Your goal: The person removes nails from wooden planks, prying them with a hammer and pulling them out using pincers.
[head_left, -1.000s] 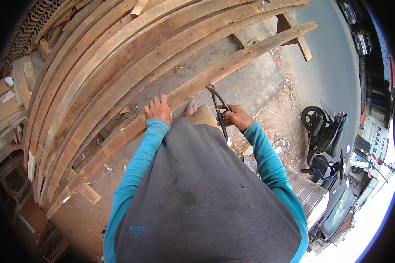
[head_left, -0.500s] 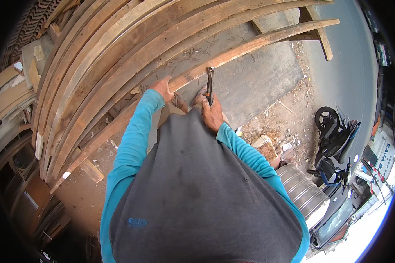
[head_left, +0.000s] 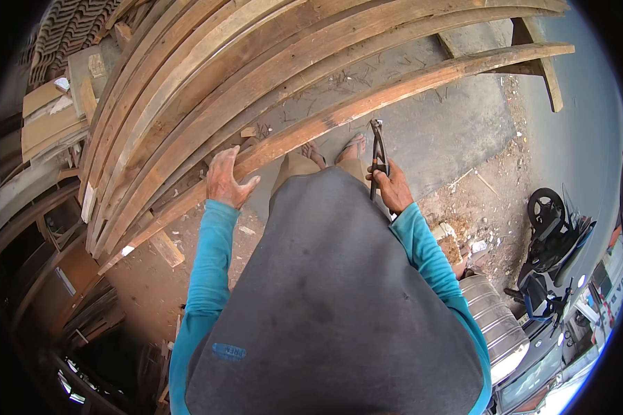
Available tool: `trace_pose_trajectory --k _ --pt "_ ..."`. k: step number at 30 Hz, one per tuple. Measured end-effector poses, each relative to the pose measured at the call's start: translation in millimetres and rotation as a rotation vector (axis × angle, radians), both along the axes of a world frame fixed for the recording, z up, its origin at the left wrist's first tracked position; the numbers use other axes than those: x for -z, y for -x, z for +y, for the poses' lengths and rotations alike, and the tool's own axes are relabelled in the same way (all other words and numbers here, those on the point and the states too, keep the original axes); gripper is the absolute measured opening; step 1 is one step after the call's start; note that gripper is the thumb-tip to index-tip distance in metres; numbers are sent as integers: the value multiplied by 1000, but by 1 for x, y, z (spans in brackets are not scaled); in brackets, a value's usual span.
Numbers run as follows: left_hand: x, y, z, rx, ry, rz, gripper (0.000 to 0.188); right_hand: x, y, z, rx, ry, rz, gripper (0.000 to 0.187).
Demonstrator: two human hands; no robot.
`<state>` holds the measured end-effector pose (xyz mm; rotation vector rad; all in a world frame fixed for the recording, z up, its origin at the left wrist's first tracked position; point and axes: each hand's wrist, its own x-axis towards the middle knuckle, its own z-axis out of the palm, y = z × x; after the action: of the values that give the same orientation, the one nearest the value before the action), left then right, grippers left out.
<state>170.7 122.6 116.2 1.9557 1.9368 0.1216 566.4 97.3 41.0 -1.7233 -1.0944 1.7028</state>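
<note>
Right grip [head_left: 394, 190] wrapped round handles of black pincers [head_left: 378, 167], pincer head pointing away from body, near edge of nearest wooden beam [head_left: 325, 122]. Left grip [head_left: 227, 181] has fingers and thumb spread apart at same beam, can't tell if touching. More beams [head_left: 270, 88] beyond; motorbike [head_left: 550, 238] off right.

The pincers [head_left: 378, 167] are partly covered by the right hand [head_left: 393, 188]. Part of the front beam [head_left: 325, 122] is hidden by the left hand [head_left: 226, 181]. The planks behind [head_left: 221, 79] are cut off by the picture's top. Scraps [head_left: 518, 135] along the grey slab's [head_left: 457, 131] right edge are too small to be identified.
</note>
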Motion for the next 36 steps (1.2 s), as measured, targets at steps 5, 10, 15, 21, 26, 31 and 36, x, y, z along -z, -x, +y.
trace_pose_trajectory --k 5,10,15,21,26,31,36 --pt "-2 122 -68 -163 171 200 88 -51 21 -8 47 155 162 51" --pt "32 188 -82 -45 313 235 85 -84 74 -9 -107 127 125 53" --pt "52 212 -72 40 422 80 70 -91 126 -11 -16 316 336 63" --pt "63 215 -88 75 241 31 69 -96 147 -4 69 368 333 60" --pt "56 203 -106 77 143 136 84 -114 127 13 -55 492 303 56" --pt "59 197 -114 40 91 153 89 -102 125 15 -18 620 415 53" --pt "59 195 -111 25 54 191 90 -98 171 -16 266 508 437 37"
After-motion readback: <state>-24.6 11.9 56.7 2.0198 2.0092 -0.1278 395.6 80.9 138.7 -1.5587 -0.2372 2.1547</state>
